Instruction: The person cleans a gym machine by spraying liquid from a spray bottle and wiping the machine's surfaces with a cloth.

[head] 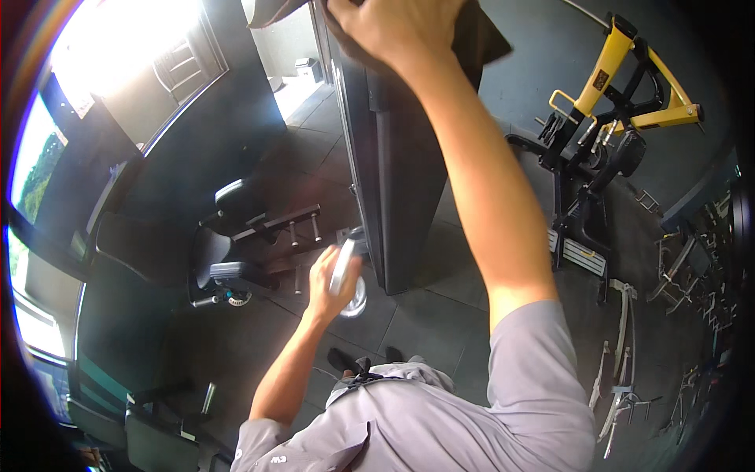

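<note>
My right hand (401, 26) is raised at the top of the view, on a dark brown cloth (492, 44) that drapes to both sides of it. The fingertips are partly cut off by the picture's edge. Behind and below that hand stands a tall black panel (407, 177), reaching down to the floor. Lower down, my left hand (330, 286) is closed around a whitish bottle (354, 304) with a clear, round base. Motion blur hides the bottle's details. It is close to the panel's lower left edge.
Left of the panel is a black padded exercise machine (236, 259) with metal pegs. A yellow and black weight machine (596, 88) stands at the right. Metal cable handles and bars (625, 366) hang along the right wall. Dark floor tiles (424, 330) lie under my feet.
</note>
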Available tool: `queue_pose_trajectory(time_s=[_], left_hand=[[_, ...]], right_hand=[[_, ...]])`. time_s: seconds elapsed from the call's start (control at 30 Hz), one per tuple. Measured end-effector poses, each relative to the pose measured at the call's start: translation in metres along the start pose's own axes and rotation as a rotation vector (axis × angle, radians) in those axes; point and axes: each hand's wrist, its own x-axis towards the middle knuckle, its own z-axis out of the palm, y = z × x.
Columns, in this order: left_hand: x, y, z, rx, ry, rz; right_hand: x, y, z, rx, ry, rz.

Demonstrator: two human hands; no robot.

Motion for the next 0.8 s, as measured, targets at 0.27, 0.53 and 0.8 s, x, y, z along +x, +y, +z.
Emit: queue_pose_trajectory(time_s=[0.27, 0.53, 0.8], left_hand=[[-0.168, -0.038, -0.076, 0.130, 0.023, -0.466], [-0.288, -0.056, -0.126, 0.196, 0.355, -0.752], [-0.294, -0.077, -0.138, 0.043, 0.522, -0.919]], right_hand=[[-0.223, 0.012, 0.087, 0.165, 0.244, 0.106], [-0.403, 0.007, 0.103, 0.343, -0.121, 0.436], [-0.210, -0.007, 0.084, 0.377, 0.326, 0.528]])
